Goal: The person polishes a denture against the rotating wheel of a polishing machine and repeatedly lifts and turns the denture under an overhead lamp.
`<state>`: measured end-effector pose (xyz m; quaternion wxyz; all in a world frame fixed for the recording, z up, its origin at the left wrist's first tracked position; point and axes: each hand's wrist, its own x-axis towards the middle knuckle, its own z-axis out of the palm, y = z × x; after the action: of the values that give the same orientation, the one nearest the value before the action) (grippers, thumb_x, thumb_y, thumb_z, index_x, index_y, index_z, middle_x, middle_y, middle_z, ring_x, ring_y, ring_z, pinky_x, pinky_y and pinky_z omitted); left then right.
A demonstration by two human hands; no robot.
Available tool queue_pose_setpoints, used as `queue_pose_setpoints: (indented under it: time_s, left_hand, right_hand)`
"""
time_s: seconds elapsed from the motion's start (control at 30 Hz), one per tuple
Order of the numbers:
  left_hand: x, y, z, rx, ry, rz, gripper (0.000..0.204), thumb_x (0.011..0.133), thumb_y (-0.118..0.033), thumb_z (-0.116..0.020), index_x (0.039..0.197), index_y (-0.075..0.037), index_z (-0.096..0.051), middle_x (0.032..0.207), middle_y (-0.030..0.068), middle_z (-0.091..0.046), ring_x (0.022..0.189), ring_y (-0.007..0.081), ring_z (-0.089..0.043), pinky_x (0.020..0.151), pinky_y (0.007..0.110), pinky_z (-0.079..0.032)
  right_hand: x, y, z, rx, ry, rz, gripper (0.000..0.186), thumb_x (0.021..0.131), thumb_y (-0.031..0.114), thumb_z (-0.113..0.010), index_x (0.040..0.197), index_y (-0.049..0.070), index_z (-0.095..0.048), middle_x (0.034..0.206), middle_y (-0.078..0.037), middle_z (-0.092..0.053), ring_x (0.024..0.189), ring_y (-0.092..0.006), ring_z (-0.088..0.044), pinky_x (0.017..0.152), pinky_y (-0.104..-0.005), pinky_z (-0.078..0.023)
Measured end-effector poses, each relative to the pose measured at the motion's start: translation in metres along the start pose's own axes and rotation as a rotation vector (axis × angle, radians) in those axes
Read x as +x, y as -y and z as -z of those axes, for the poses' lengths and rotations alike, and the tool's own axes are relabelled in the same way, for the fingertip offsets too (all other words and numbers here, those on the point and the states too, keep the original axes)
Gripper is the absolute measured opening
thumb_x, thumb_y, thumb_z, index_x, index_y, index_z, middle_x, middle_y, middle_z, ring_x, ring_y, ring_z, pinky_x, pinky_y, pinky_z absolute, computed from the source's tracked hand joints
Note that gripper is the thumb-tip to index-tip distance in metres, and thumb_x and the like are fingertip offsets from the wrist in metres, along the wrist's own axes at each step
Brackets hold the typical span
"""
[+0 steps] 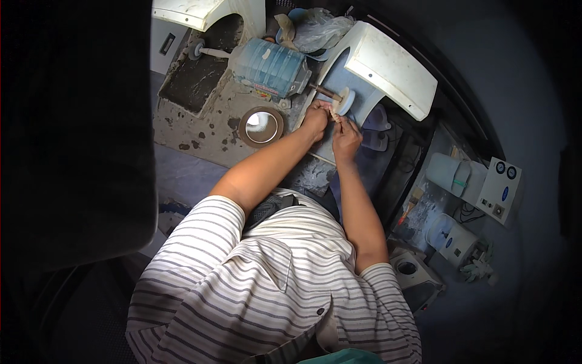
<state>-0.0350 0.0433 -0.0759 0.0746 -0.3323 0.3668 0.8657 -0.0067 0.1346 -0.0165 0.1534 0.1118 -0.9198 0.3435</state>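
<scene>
My left hand [317, 119] and my right hand [347, 137] are both closed on a small pale piece [334, 114], held just below and against a whitish polishing wheel [344, 101]; whether it touches is hard to tell. The wheel sits on a brown spindle [326, 91] that comes out of a motor housing wrapped in blue plastic [267, 64]. Behind the wheel is a white curved hood [388, 64] with a bluish inner surface. My fingertips partly hide the piece.
A brown tape roll [245, 128] lies on the stained bench [188, 142]. At upper left are a tray [176, 85], a second wheel [196, 50] and another hood [194, 9]; a plastic bag [318, 27] lies behind. Machines [498, 191] with gauges and containers stand at the right.
</scene>
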Motion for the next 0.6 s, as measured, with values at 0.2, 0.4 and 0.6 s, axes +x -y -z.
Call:
queue_pose_setpoints:
  time_s: [0.2, 0.4, 0.6]
  left_hand:
    - [0.006, 0.002, 0.000, -0.077, -0.035, 0.023, 0.009, 0.093, -0.003, -0.042, 0.097, -0.003, -0.050, 0.085, 0.0077, -0.057, 0.073, 0.0172, -0.056, 0.070, 0.031, -0.050]
    - [0.008, 0.005, -0.004, 0.024, -0.054, 0.098, 0.011, 0.094, -0.007, -0.040, 0.096, -0.004, -0.051, 0.085, 0.0067, -0.057, 0.072, 0.0181, -0.056, 0.065, 0.031, -0.048]
    - [0.013, -0.003, -0.010, 0.054, -0.071, 0.219, 0.016, 0.095, -0.008, -0.039, 0.095, -0.003, -0.054, 0.088, 0.0105, -0.059, 0.072, 0.0207, -0.058, 0.065, 0.033, -0.050]
  right_hand:
    - [0.012, -0.007, -0.001, -0.058, 0.111, 0.015, 0.009, 0.073, 0.001, -0.060, 0.081, 0.000, -0.065, 0.077, -0.017, -0.062, 0.073, -0.0350, -0.061, 0.067, -0.0409, -0.049]
    - [0.015, -0.014, -0.001, -0.121, 0.195, -0.035, 0.005, 0.071, 0.004, -0.063, 0.073, 0.000, -0.064, 0.074, -0.017, -0.062, 0.071, -0.0351, -0.060, 0.066, -0.0421, -0.048]
    - [0.023, -0.021, 0.001, -0.184, 0.241, -0.051, 0.008, 0.072, 0.008, -0.065, 0.070, -0.001, -0.063, 0.074, -0.017, -0.063, 0.072, -0.0349, -0.060, 0.068, -0.0426, -0.047]
